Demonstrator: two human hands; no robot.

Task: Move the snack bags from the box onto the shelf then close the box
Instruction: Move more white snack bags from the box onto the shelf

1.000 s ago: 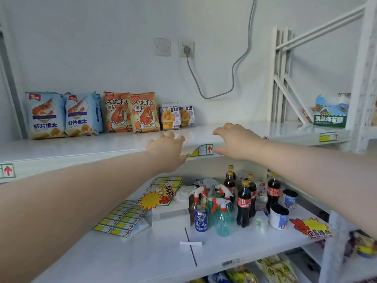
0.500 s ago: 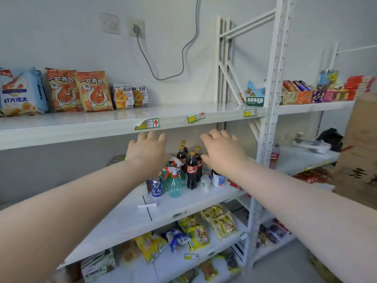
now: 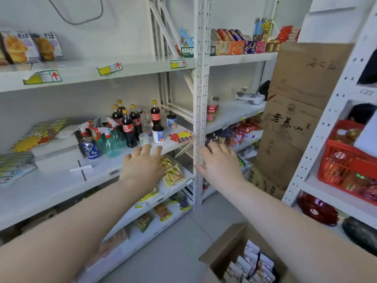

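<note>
Plainly empty, left hand and right hand hover apart, fingers loose; best next: dip to the near-right box, gripping snack bags evenly.

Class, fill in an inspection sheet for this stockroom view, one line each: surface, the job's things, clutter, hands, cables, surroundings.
Surface: white top shelf, price labels stuck along its front edge.
Job's things: open cardboard box on the floor, snack bags standing inside; shelved snack bags at the top shelf's left end.
Clutter: cola bottles, spray bottles and a Pepsi can on the middle shelf.
Hands: left hand and right hand both open, fingers spread, holding nothing.
Cables: grey cable looping on the wall.
Surroundings: stacked cartons; red crate on the right rack.
</note>
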